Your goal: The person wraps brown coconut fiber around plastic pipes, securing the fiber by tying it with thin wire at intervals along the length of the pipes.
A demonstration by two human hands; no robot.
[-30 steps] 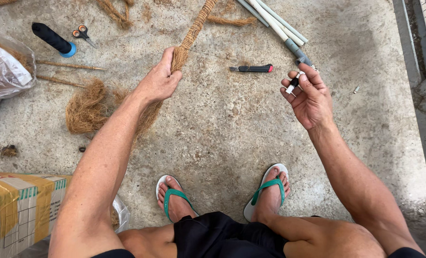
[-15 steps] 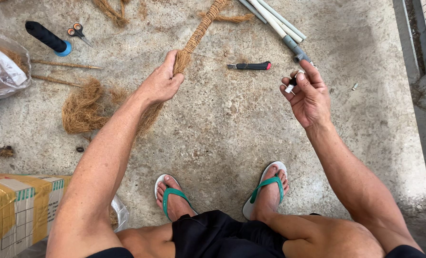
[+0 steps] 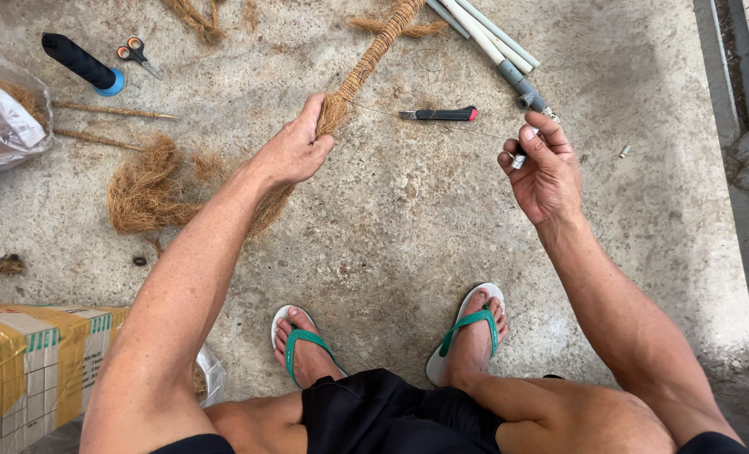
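The person sits low over a rough concrete floor [image 3: 408, 244], feet in green-strapped flip-flops [image 3: 467, 332]. The left hand [image 3: 295, 151] is closed in a firm fist around a coir rope [image 3: 366, 63], gripping it where the tight wrapped length ends and loose brown fibre spills out below the palm; the bound part runs away up toward the top of the view. The right hand [image 3: 547, 168] is raised with the palm turned up, fingers curled and thumb pressed in, pinching a small pale object [image 3: 518, 159] that I cannot make out clearly. A thin thread [image 3: 442, 124] stretches taut from the rope across to that hand. On the floor between the hands lies a utility knife [image 3: 438, 114] with a red end, and just beyond the right hand some grey pipes [image 3: 492, 38]. Off to the left sit a heap of loose coir fibre [image 3: 143, 185], a dark thread spool [image 3: 80, 63], small scissors [image 3: 135, 55] and a taped cardboard box [image 3: 34, 361].
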